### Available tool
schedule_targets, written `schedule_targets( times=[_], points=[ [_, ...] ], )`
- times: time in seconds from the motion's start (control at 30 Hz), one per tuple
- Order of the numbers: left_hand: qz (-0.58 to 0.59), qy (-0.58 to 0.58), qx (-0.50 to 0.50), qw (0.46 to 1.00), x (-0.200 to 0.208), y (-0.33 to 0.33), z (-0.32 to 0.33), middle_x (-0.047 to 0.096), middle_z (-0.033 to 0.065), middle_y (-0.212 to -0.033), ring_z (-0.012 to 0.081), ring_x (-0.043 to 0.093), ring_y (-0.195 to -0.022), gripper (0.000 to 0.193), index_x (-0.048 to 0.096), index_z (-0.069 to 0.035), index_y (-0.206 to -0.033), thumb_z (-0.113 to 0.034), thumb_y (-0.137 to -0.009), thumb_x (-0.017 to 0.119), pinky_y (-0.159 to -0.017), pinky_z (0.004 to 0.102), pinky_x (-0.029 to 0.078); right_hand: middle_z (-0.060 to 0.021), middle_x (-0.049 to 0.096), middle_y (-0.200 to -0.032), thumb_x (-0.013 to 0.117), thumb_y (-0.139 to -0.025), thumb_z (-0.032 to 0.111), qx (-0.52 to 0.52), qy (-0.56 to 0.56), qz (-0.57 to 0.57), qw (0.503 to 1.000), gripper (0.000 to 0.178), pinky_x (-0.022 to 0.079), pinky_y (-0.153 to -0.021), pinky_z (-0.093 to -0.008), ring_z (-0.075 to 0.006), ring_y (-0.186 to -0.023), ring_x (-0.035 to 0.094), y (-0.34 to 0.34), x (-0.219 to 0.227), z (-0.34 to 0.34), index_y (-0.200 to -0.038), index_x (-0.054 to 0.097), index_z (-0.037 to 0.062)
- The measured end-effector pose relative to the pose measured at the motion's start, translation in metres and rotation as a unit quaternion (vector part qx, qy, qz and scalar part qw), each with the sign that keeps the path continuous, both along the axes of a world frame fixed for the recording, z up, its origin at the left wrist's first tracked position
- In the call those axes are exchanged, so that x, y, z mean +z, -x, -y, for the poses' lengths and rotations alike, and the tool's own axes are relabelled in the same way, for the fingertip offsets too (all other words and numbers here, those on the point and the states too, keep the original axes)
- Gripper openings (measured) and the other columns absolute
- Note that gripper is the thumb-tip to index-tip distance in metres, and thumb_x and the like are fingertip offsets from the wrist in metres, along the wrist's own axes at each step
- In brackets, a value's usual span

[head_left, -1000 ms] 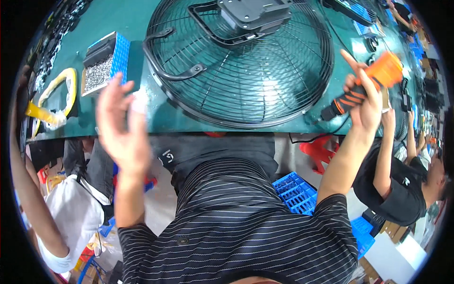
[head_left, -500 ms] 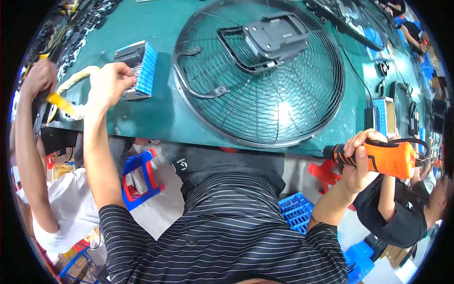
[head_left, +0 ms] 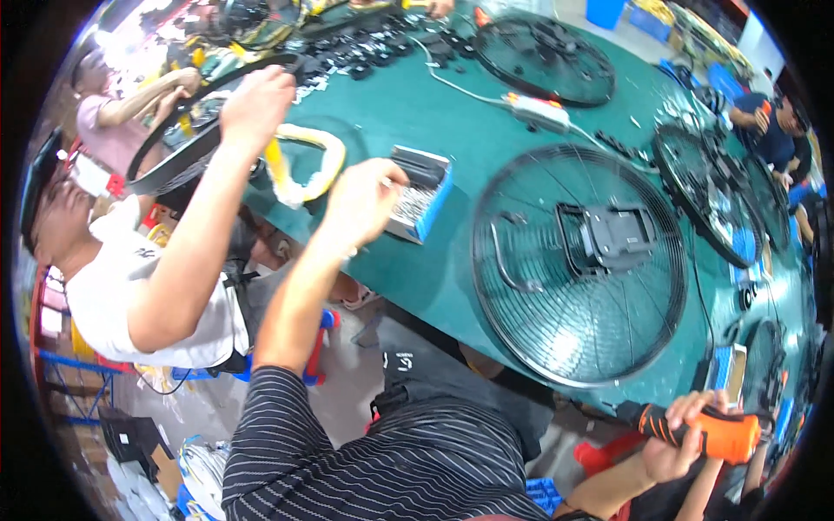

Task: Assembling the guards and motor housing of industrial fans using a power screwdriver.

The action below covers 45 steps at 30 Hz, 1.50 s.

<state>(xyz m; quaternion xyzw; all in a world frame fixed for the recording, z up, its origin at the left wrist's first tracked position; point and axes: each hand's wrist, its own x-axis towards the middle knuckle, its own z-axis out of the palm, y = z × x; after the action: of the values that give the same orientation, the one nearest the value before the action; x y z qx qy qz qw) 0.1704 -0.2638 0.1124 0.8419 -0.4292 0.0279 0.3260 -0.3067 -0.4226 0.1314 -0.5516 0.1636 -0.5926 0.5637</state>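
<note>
My left hand [head_left: 365,198] is at the edge of a small blue-and-white carton [head_left: 435,213], its thumb and fingertips pinched together. Whatever they hold is too small to make out. Loose silver screws [head_left: 415,205] fill one part of the carton, beside a dark insert. At the lower right, my right hand [head_left: 671,441] is wrapped round an orange-and-black power screwdriver [head_left: 730,436], held off the table's near edge. Between the hands, a large round black fan guard [head_left: 556,343] lies on the green table, with a black bracket box [head_left: 617,239] and a curved handle [head_left: 502,252] on it.
A white-and-yellow looped strap [head_left: 323,156] lies left of the carton. Close by, a co-worker's hand [head_left: 259,108] is at a black hoop [head_left: 174,178]. Another fan guard [head_left: 543,61], a corded white block [head_left: 537,113] and scattered black parts [head_left: 365,52] occupy the far side.
My view has swung left, showing more of the table and the co-worker there. My left hand remains at the carton, and my right hand still holds the screwdriver.
</note>
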Motion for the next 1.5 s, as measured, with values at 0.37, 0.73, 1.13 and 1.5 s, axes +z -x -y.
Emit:
schedule_targets(
  times=[0.37,0.73,1.13,1.5],
  points=[
    [-0.608,0.234,-0.368,0.663,-0.045,0.203,-0.012,0.065,0.013,-0.11,0.0159,0.064,-0.098,0.014,0.067,0.003,-0.105,0.007,-0.092,0.063,-0.079,0.0278,0.052,-0.0066,0.051,-0.087,0.063,-0.091,0.024,0.153,-0.047,0.263,0.951,0.038,0.043,-0.066,-0.0298,-0.0173,-0.069,0.051,-0.08,0.034,-0.049,-0.122,0.055,0.0049],
    [-0.64,0.24,-0.326,0.653,-0.045,0.207,-0.008,0.066,0.0147,-0.109,0.0123,0.062,-0.082,0.014,0.068,0.003,-0.105,0.007,-0.092,0.063,-0.068,0.0246,0.05,-0.0064,0.048,-0.08,0.06,-0.088,0.018,0.026,-0.052,0.241,0.969,0.035,0.043,-0.043,-0.0267,-0.0131,-0.048,0.045,-0.09,0.026,-0.056,-0.116,0.044,0.0045],
    [-0.681,0.191,-0.313,0.634,-0.041,0.208,-0.008,0.067,0.0108,-0.106,0.0094,0.061,-0.08,0.015,0.069,0.004,-0.108,0.004,-0.094,0.064,-0.069,0.0227,0.052,-0.006,0.049,-0.079,0.065,-0.087,0.021,0.026,-0.057,0.222,0.973,0.037,0.046,-0.047,-0.0277,-0.0141,-0.052,0.051,-0.083,0.027,-0.058,-0.115,0.044,0.0072],
    [-0.677,0.175,-0.3,0.649,-0.044,0.21,0.001,0.068,0.0118,-0.106,0.0099,0.061,-0.08,0.015,0.069,0.005,-0.106,0.006,-0.092,0.064,-0.067,0.0229,0.051,-0.0059,0.048,-0.079,0.069,-0.088,0.021,0.04,-0.069,0.215,0.973,0.038,0.047,-0.051,-0.0326,-0.0172,-0.052,0.051,-0.081,0.027,-0.058,-0.114,0.045,0.0092]
  ],
)
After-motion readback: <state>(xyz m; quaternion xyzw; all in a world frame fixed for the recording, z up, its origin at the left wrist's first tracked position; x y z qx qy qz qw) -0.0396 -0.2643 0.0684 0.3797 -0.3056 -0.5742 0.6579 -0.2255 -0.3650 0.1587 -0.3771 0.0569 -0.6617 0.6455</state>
